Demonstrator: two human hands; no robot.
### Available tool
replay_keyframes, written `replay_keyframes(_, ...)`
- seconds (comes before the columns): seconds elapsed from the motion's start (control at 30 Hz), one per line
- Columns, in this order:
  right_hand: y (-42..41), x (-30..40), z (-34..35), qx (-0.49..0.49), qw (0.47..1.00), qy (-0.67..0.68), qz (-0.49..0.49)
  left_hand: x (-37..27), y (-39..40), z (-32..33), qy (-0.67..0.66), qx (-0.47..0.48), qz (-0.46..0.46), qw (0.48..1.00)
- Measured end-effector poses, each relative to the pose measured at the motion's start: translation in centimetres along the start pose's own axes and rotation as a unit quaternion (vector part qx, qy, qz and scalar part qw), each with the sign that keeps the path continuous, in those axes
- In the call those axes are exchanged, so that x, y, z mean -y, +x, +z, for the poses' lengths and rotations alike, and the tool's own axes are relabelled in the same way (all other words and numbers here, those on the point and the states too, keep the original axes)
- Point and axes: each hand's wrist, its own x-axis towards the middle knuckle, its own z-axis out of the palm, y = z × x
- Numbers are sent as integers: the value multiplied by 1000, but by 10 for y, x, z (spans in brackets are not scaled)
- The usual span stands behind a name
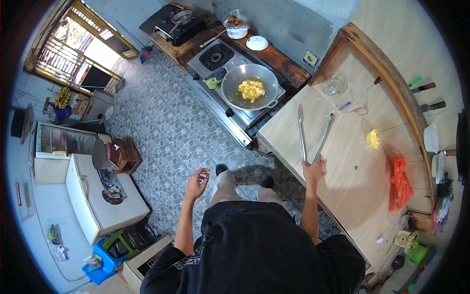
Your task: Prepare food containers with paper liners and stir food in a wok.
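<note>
My right hand [314, 170] is closed around the joined end of metal kitchen tongs [304, 141], whose spread arms reach over the tiled counter [341, 176]. To the left, my left hand [197, 184] hangs above the floor with curled fingers and nothing in it. Ahead, a metal wok [229, 86] stands on the near burner of a gas stove [205, 62]. Yellow pieces of food [251, 89] sit in liquid at its bottom. A green and grey cloth [213, 81] lies against the wok's left side.
On the counter are glasses [335, 84], a clear plastic jug [354, 101], a small tub of yellow food [373, 139] and a red plastic bag [400, 185]. A white lid [257, 43] and an enamel pot [237, 32] stand behind the stove. A white chest freezer [106, 194] is at left.
</note>
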Motion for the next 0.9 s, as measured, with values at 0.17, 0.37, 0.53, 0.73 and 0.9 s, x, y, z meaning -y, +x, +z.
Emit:
replay_keyframes(0.17,3,-5,21,-21,999,-36,29,21,85,-34,21,28,46,998)
replay_keyframes(0.37,-9,-7,57,-62,984,106,130,72,195,-89,53,88,24,994)
replay_keyframes(0.53,-46,45,51,-105,937,221,250,131,316,-93,2,18,115,993)
replay_keyframes(0.73,-106,107,31,-189,912,231,280,123,486,-60,197,83,166,963)
replay_keyframes(0.9,-143,121,34,-185,917,193,296,81,550,-13,396,135,124,900)
